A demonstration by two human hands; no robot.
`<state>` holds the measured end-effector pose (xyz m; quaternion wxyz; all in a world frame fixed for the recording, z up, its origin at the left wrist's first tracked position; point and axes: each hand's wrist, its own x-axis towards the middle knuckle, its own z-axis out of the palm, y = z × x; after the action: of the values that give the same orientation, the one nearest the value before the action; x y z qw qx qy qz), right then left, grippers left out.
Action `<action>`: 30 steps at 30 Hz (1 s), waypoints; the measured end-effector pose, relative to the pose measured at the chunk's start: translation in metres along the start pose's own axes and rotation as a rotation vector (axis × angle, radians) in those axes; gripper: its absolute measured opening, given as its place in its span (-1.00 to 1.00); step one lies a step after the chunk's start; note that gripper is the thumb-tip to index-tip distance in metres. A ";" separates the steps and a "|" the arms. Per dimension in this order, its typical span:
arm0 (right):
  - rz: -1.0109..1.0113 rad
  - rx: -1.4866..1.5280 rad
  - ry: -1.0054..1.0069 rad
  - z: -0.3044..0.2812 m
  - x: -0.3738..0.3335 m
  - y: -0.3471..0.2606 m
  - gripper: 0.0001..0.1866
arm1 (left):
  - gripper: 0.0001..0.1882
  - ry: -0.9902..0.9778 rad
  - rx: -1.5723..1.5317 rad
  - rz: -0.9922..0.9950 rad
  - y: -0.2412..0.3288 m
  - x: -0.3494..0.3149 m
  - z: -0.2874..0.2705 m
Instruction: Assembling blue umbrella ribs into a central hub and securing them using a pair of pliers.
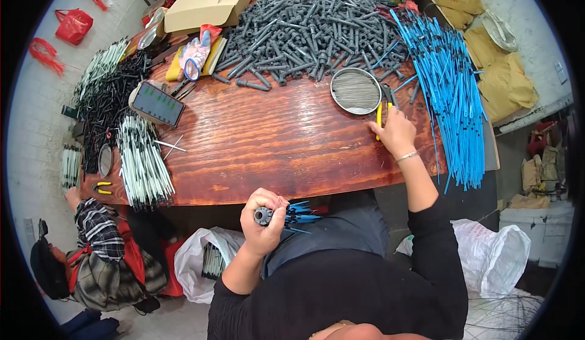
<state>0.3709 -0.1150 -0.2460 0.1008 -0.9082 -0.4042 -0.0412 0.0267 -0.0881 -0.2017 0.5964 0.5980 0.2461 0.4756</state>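
Left grip: closed in a fist around a grey plastic fitting with a bunch of blue rods projecting to the right, held below the near edge of the counter, over the lap. Right grip: resting on the counter toward its right edge, fingers curled over yellow-handled pliers; how firmly they are clasped cannot be told. The pliers lie just beside a round metal dish of thin wires. A large heap of grey fittings covers the far middle of the counter. A long sheaf of blue rods runs along the right edge. A phone lies near the left edge, beside bundles of white rods. Another person sits at the near left corner.
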 end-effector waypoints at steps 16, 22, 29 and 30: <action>-0.271 0.872 -0.391 -0.068 -0.052 -0.008 -0.77 | -0.85 -0.167 0.078 0.052 0.000 0.001 -0.017; -0.953 0.329 -0.190 -0.101 -0.074 -0.072 -0.53 | -0.53 -0.108 0.158 0.041 0.003 -0.002 -0.007; -1.161 0.118 0.298 -0.101 -0.061 -0.097 -0.52 | -0.39 -0.048 0.271 0.087 0.015 0.000 0.002; -1.177 0.108 0.385 -0.100 -0.060 -0.098 -0.53 | -0.39 -0.039 0.282 0.099 0.015 0.000 0.001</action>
<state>0.2584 -0.1160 -0.1427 0.1779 -0.5028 -0.8133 -0.2325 0.0241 -0.0909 -0.1872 0.4870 0.6964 0.2689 0.4534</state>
